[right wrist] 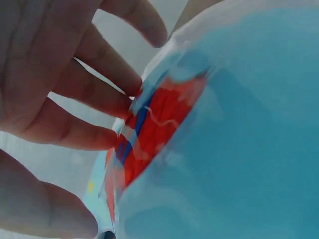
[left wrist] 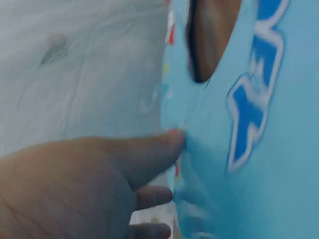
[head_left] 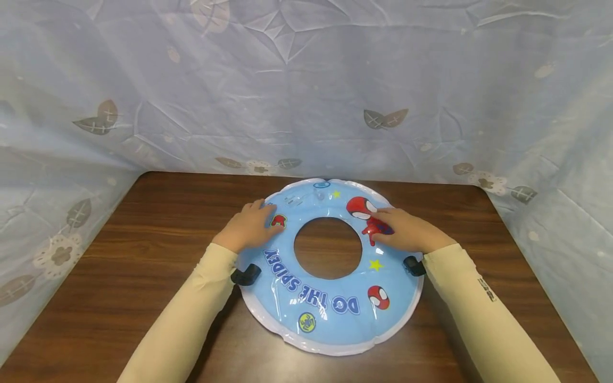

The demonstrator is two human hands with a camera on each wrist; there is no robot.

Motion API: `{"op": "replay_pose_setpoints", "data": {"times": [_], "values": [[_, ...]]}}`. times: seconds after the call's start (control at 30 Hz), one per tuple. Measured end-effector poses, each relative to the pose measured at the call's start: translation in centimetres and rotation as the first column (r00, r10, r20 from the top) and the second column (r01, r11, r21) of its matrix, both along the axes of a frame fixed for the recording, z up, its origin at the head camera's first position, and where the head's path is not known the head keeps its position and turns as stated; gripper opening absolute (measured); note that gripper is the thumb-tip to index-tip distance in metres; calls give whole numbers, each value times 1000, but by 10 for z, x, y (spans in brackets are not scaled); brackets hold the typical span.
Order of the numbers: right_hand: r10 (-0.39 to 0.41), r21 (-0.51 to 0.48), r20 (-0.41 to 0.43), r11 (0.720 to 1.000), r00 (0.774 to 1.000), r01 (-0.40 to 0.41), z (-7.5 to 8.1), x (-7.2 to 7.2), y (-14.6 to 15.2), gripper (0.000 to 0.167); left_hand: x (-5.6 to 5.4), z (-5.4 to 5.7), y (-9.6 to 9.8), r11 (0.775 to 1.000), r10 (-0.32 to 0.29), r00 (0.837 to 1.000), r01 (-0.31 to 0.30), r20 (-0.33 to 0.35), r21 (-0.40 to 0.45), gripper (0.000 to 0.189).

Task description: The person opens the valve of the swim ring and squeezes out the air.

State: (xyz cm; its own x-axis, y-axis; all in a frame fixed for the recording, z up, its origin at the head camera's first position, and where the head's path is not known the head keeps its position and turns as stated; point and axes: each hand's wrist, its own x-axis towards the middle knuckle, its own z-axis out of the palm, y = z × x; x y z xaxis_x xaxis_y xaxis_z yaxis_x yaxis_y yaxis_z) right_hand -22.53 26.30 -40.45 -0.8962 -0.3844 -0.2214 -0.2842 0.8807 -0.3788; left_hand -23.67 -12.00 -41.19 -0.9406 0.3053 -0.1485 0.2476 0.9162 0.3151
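Observation:
A light-blue inflated swim ring (head_left: 268, 314) with a white rim lies flat on the wooden table, printed with red cartoon figures and the words "DO THE SPIDEY". My left hand (head_left: 249, 226) rests on the ring's left side, thumb toward the hole; in the left wrist view the thumb and fingertips of that hand (left wrist: 75, 179) touch the blue plastic (left wrist: 289, 174). On the ring's upper right, over the red figure, lies my right hand (head_left: 409, 230). Its fingers (right wrist: 94, 99) are spread and fairly straight against the printed surface (right wrist: 154, 129) in the right wrist view.
The dark brown table (head_left: 143, 244) extends to both sides of the ring. Behind it and at the sides hangs a pale grey-blue curtain (head_left: 306, 90) with leaf and flower prints. Black wrist devices (head_left: 246, 275) sit by both sleeves, close above the ring.

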Motion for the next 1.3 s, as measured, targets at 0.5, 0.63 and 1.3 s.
{"op": "replay_pose_setpoints", "data": {"times": [0.5,0.63,1.3], "values": [[-66,-1,-8,998,998,66,-17,22,14,84,14,3,-36,947,262,957,-280,126,157,60],[-64,2,-17,998,998,64,-21,25,15,84,14,2,-35,970,190,978,-200,84,140,64],[109,-4,19,994,994,-109,-3,69,-46,21,75,26,50,979,-183,950,201,252,-46,30]]}}
